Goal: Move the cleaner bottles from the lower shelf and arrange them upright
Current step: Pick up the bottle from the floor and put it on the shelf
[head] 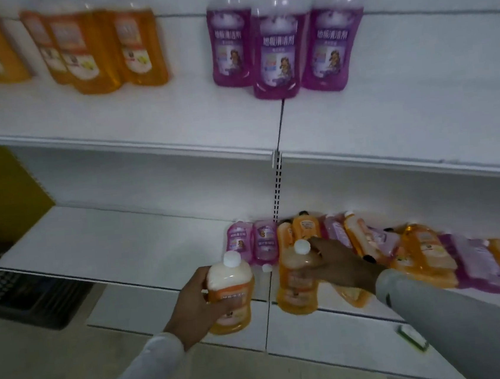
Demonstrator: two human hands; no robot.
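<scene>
Far left on the upper shelf (pixel 173 117), a row of orange bottles (pixel 110 46) stands upright, blurred at the edge. To their right on that shelf, three purple bottles (pixel 278 44) stand upright in a tight cluster, the middle one nearest the shelf edge.

Down low now. The left hand (pixel 200 302) is wrapped around an orange cleaner bottle (pixel 230 296), white cap up, held upright just in front of the lower shelf (pixel 109 244); fingers curl round its left side and the thumb crosses the label. Just beside it, the right hand (pixel 340 264) reaches in over a second orange bottle (pixel 297 280), palm across the shoulder below the white cap, fingers closed on it; that bottle stands at the shelf's front edge, and I can't tell whether its base is resting there or lifted.

Behind the two hands, two small purple bottles (pixel 253 243) lean against the back wall. Right of the right wrist, a heap of orange and purple bottles (pixel 435 259) lies on its side on the lower shelf, overlapping, spreading to the far right edge. A small green-and-white tag (pixel 412 337) sits on the shelf front below the grey sleeve (pixel 456 315).
</scene>
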